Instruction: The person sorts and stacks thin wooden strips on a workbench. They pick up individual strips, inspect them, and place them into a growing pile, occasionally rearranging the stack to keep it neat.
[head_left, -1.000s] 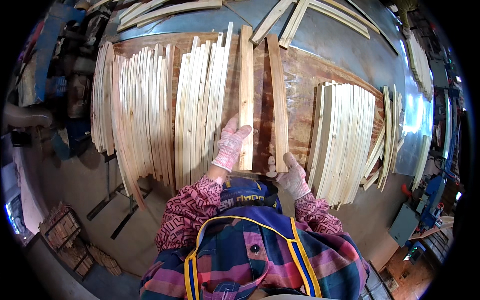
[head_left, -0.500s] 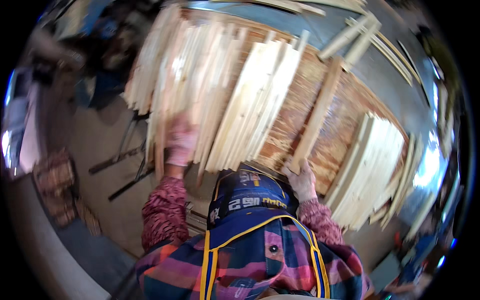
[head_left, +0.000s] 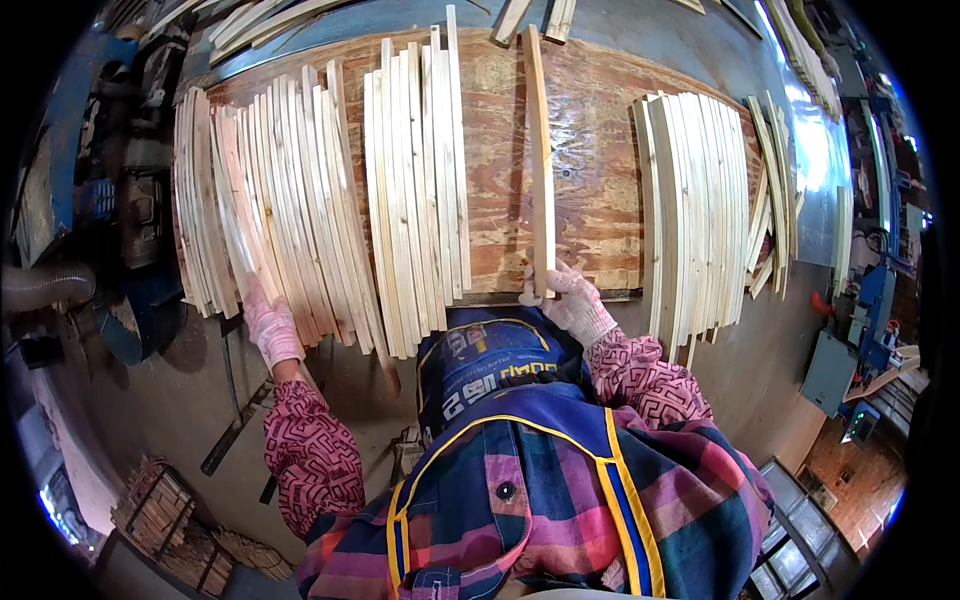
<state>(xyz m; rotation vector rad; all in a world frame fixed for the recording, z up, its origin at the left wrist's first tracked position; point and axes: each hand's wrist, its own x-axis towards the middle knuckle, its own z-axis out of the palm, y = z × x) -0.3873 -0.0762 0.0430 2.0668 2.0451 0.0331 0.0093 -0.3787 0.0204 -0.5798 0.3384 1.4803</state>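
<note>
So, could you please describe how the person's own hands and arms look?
Both the left hand and the right hand wear whitish, pink-tinged fabric gloves. The forearms have pink sleeves with a dark, maze-like pattern. Higher up, a plaid shirt shows pink, purple and dark blue.

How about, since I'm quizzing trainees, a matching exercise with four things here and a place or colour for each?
1. Left hand
2. Apron
3. Right hand
4. Ribbed hose

A. Holding the near end of a single wooden strip
B. Grey, at the picture's left edge
C. At the near ends of a row of strips
D. Blue with yellow edging

Pairs: 1-C, 2-D, 3-A, 4-B
</note>
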